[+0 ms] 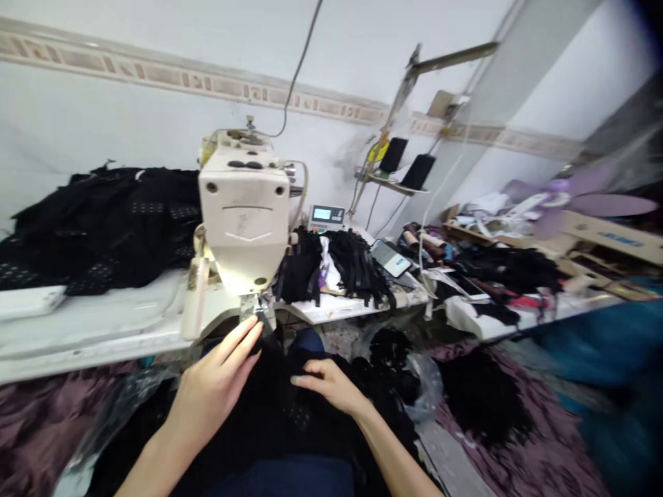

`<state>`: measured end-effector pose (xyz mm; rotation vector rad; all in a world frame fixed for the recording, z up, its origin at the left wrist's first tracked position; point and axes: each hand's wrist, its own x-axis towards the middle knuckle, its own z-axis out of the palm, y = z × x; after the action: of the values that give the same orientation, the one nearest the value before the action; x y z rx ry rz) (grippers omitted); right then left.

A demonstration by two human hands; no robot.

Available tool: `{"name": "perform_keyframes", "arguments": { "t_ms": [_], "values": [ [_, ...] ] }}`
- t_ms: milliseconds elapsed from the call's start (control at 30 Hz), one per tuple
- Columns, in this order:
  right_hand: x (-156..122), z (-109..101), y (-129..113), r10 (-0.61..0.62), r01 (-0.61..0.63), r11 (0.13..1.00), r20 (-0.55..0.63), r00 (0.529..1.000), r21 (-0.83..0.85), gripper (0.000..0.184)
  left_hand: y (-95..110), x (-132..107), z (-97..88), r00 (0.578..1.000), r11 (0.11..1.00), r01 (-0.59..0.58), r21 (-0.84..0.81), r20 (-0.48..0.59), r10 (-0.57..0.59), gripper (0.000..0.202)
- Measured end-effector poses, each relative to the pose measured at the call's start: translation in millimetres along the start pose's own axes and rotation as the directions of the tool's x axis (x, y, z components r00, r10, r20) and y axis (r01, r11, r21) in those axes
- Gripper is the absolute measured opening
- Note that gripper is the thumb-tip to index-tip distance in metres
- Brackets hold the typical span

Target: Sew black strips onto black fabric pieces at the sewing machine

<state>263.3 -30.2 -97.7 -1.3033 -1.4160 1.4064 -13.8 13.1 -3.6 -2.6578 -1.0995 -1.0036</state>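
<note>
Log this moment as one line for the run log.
left hand: on black fabric, near presser foot | right hand: on black fabric | beside: cream industrial sewing machine

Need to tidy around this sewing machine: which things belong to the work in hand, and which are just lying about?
In use:
left hand
right hand
black fabric under both hands
sewing machine

Lying about:
black fabric pile left of the machine
bundled black strips
purple fan

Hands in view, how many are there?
2: the left hand is on the black fabric near the needle of the sewing machine; the right hand lies on the same fabric, closer to the person.
</note>
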Motion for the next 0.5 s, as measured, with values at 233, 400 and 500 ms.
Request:
{"name": "perform_keyframes", "arguments": {
  "t_ms": [233,400,500],
  "values": [
    [0.3,-73.5,-11.5,0.085,-0.081,0.996,0.106,0.991,-0.043,0.050,-1.4,2.1,-7.0,0.993,0.994,-0.076,0.081,-0.083,0.082,0.053],
    [21.2,-143.9,-48.8,-0.116,0.022,0.951,-0.293,0.949,-0.307,0.057,6.1,-22.9,-8.3,0.967,0.997,-0.053,0.052,-0.248,0.064,0.062],
    [44.3,-184.2,-66.7,-0.226,0.009,0.909,-0.473,0.852,-0.418,0.050,15.0,-42.5,-3.0,0.973,0.997,-0.079,0.002,-0.215,0.078,0.066]
  ]
}}
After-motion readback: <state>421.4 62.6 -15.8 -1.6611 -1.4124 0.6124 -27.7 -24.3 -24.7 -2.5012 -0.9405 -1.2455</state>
